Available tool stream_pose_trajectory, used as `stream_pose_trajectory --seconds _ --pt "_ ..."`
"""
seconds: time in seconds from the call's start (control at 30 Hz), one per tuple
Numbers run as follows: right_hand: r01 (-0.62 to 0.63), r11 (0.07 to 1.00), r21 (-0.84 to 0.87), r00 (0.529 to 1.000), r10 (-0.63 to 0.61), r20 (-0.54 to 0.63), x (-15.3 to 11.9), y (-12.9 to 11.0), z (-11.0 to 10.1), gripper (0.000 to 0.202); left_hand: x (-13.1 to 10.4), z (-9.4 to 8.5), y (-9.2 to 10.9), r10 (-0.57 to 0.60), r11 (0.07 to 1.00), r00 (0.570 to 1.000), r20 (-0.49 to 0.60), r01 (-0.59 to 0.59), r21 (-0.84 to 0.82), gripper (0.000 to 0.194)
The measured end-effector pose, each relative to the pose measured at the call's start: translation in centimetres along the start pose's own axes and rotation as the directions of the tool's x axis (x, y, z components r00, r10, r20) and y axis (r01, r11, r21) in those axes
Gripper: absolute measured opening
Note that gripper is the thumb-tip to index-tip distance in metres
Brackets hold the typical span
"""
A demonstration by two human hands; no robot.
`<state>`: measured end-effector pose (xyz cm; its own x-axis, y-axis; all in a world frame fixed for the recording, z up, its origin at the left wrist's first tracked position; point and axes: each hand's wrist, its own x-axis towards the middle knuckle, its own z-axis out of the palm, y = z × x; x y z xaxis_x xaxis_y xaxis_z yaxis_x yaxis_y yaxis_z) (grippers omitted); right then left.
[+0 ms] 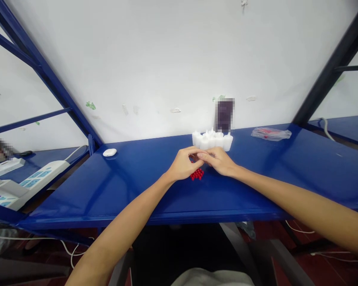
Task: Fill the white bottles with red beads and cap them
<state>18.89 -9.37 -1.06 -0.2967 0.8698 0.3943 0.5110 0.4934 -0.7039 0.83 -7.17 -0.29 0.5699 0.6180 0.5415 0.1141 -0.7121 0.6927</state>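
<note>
My left hand [183, 163] and my right hand [219, 160] meet above the middle of the blue table [131, 171]. Both have their fingers closed and touching at the tips; whatever lies between them is too small or hidden to name. Just below my left hand's fingers is a cluster of small red pieces [197, 174] on the table. Directly behind the hands stand several white bottles [210, 140] with narrow tips, packed close together. My hands cover the lower part of some of them.
A white rounded case [109, 152] lies at the back left. Against the wall leans a dark pixelated rectangle [224, 115]. A clear plastic bag [271, 134] with red bits lies at the back right. Farther left are power strips [37, 182] and cables.
</note>
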Motion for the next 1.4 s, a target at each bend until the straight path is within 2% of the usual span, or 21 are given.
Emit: stream_pose_trajectory --seconds 0.1,0.2,0.27,0.33,0.4,0.47,0.5,0.57,0.6,0.67,0.77,0.83,0.9,0.93,0.97,1.03,1.07,1.1,1.17,1.27,1.4 --pt "0.003 1.000 -0.020 1.000 -0.003 -0.010 0.1 0.0 0.0 0.054 -0.2 0.4 -0.4 -0.048 0.997 0.998 0.039 0.051 -0.059 0.018" --pt "0.005 1.000 -0.013 1.000 -0.005 -0.002 0.0 -0.2 0.0 0.056 -0.3 0.9 -0.6 -0.031 0.994 0.998 0.056 0.036 -0.102 0.019" --pt "0.027 0.999 0.017 1.000 -0.027 -0.002 0.1 -0.3 0.0 0.057 -0.1 0.9 -0.8 -0.006 0.995 1.000 0.016 0.008 -0.098 0.019" --pt "0.032 0.999 0.042 0.999 -0.030 -0.032 0.2 -0.2 0.0 0.058 0.4 0.2 -1.2 -0.014 0.996 0.996 -0.089 0.006 -0.088 0.021" --pt "-0.007 0.999 0.053 0.998 0.010 -0.067 0.4 0.1 0.0 0.059 0.8 -1.3 -2.2 -0.046 0.999 0.967 -0.252 0.038 -0.034 0.022" --pt "-0.052 0.998 0.044 0.996 0.055 -0.076 0.4 0.3 0.0 0.058 0.9 -3.6 -3.7 -0.069 0.981 0.917 -0.394 0.135 0.142 0.019" --pt "-0.060 0.998 0.030 0.994 0.063 -0.085 0.4 0.4 -0.1 0.056 0.9 -4.9 -4.6 -0.084 0.938 0.911 -0.403 0.209 0.278 0.016" --pt "-0.050 0.999 -0.010 0.991 0.049 -0.125 0.3 0.4 -0.2 0.052 0.4 -7.1 -6.3 -0.158 0.780 0.930 -0.333 0.325 0.535 0.011" --pt "-0.042 0.999 -0.028 0.987 0.037 -0.157 0.1 0.4 -0.2 0.050 0.1 -8.0 -7.0 -0.220 0.708 0.926 -0.307 0.367 0.603 0.012" --pt "-0.014 0.998 -0.053 0.977 0.003 -0.214 -0.1 0.4 -0.5 0.044 -0.5 -9.0 -7.8 -0.268 0.667 0.917 -0.294 0.397 0.631 0.013" --pt "0.021 0.999 -0.026 0.977 -0.026 -0.211 -0.3 0.6 -0.8 0.034 -0.7 -9.2 -7.6 -0.308 0.637 0.905 -0.294 0.425 0.643 0.020" --pt "-0.005 1.000 -0.002 0.989 0.004 -0.145 -0.2 0.9 -0.9 0.036 -0.6 -9.1 -6.6 -0.319 0.599 0.888 -0.331 0.460 0.655 0.027" --pt "-0.035 0.999 -0.028 0.996 0.032 -0.081 -0.1 1.1 -0.9 0.041 -0.3 -9.0 -5.3 -0.280 0.591 0.880 -0.383 0.473 0.653 0.031" --pt "-0.027 0.998 -0.049 0.998 0.024 -0.060 0.0 1.2 -0.9 0.042 -0.2 -9.0 -4.6 -0.250 0.613 0.891 -0.379 0.449 0.651 0.030" --pt "-0.010 0.998 -0.066 0.999 0.007 -0.047 0.0 1.2 -0.8 0.043 -0.1 -9.0 -3.9 -0.228 0.655 0.917 -0.328 0.394 0.645 0.028" --pt "0.005 0.997 -0.079 0.999 -0.008 -0.042 0.0 1.3 -0.7 0.040 0.1 -8.7 -2.7 -0.243 0.778 0.967 -0.074 0.240 0.581 0.023" --pt "-0.004 0.997 -0.076 0.999 0.001 -0.041 0.0 1.3 -0.6 0.038 0.1 -8.5 -2.3 -0.263 0.828 0.962 0.078 0.184 0.529 0.021" --pt "-0.024 0.997 -0.074 0.999 0.021 -0.041 -0.1 1.3 -0.5 0.037 0.1 -8.3 -2.0 -0.283 0.865 0.935 0.213 0.153 0.477 0.021" --pt "-0.077 0.994 -0.077 0.996 0.073 -0.044 -0.2 1.5 -0.4 0.036 0.1 -7.7 -1.8 -0.318 0.899 0.869 0.378 0.150 0.411 0.022" --pt "-0.126 0.989 -0.081 0.990 0.119 -0.078 -0.3 1.7 -0.4 0.025 -0.1 -7.0 -2.1 -0.334 0.911 0.836 0.436 0.168 0.377 0.023" --pt "-0.083 0.993 -0.085 0.994 0.076 -0.074 -0.3 1.7 -0.4 0.020 -0.1 -6.9 -2.6 -0.325 0.920 0.848 0.419 0.180 0.349 0.019"
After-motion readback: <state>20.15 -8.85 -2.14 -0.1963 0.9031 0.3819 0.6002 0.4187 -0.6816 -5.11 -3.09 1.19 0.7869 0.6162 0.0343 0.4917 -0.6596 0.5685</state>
